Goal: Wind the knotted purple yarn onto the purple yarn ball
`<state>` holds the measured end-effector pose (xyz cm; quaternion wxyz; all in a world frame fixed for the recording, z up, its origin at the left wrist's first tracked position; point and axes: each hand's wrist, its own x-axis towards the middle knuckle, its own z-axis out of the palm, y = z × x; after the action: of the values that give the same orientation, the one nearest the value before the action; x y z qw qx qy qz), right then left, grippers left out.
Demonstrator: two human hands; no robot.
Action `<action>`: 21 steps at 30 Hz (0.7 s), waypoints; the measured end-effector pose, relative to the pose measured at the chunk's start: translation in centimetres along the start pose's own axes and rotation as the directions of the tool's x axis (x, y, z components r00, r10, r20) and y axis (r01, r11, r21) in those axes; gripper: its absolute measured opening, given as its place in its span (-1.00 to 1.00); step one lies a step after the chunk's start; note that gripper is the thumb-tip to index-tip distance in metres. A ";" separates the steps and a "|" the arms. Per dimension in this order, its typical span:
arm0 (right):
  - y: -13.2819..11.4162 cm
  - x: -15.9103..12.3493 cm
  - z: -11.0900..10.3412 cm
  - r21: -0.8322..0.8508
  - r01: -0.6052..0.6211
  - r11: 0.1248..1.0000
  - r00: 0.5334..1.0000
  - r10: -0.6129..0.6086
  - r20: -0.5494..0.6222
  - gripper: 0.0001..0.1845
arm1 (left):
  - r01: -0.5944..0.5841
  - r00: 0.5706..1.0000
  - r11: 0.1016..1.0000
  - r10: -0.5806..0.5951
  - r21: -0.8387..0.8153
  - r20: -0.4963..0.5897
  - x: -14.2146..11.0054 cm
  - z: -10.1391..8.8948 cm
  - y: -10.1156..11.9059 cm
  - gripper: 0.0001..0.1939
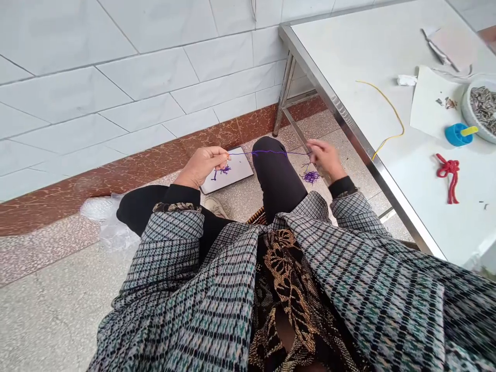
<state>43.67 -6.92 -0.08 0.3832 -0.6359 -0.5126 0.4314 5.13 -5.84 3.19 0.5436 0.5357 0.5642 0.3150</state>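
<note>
A thin purple cord (271, 151) stretches nearly level between my two hands, above my raised knee. My left hand (203, 164) pinches one end between thumb and fingertips. My right hand (325, 157) has its fingers closed on the other end. Below my left hand hangs a purple tangle (223, 170) of cord, in front of a white board (236, 173) with a dark edge. Another purple bundle (310, 177) hangs below the right hand, close to the fingers. How the cord runs inside either hand is hidden.
On the right stands a metal-edged white table (430, 170). It carries a yellow cord (395, 111), a red knotted cord (449, 175), a blue round holder (459, 134) and a bowl (467, 106) of small grey pieces. A plastic bag (118, 227) lies on the floor at left, by the tiled wall.
</note>
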 end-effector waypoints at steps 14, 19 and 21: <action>-5.1 3.2 7.7 0.403 -0.164 0.900 0.828 -0.097 0.552 -0.68 | 0.042 0.990 0.995 -0.029 -0.087 0.140 -0.2 -0.8 -1.8 -0.57; -3.4 3.1 2.0 0.542 -0.223 0.810 0.940 0.033 0.338 -0.57 | 0.089 0.995 0.995 -0.087 -0.038 0.046 0.2 -2.4 -3.3 -0.65; -2.6 3.1 0.1 0.579 -0.196 0.791 0.972 0.079 0.221 -0.61 | 0.048 0.999 0.999 -0.049 -0.016 -0.017 0.3 -2.8 -3.5 -0.74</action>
<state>43.05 -3.36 1.80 0.4819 -0.4755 -0.3362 0.6547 1.57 -5.74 0.40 0.5506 0.5147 0.5791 0.3107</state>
